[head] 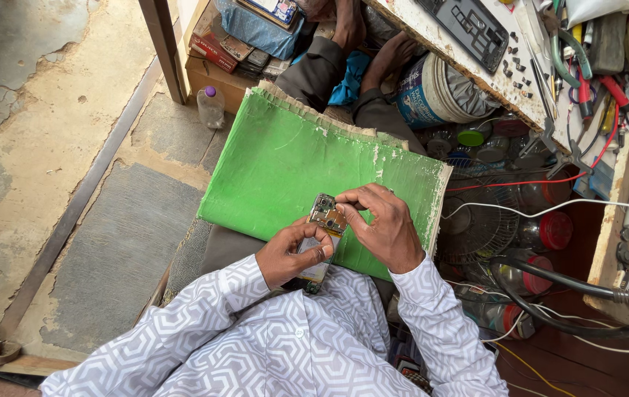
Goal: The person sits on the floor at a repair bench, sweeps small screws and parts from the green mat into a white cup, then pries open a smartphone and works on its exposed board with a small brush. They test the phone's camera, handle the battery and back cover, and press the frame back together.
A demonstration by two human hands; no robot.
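A person in a white shirt with a grey geometric pattern holds an opened phone [323, 239], its back cover off and circuit board exposed, over a worn green board [285, 165] resting across the lap. The left hand [292, 254] is closed around the lower half of the phone, thumb laid across its body, keeping it tilted above the board's near edge. The right hand [382, 226] curls over the phone's upper end, its fingertips [347, 202] pinched on the top corner of the circuit board; whether they grip a small part there cannot be told. To the right stands a cluttered table [476, 73] carrying a black keypad panel [465, 26], loose screws and hand tools, with a white bucket [435, 92], jars and a small fan [476, 228] on the floor beneath. A clear bottle with a purple cap [211, 106] stands by a wooden post at upper left
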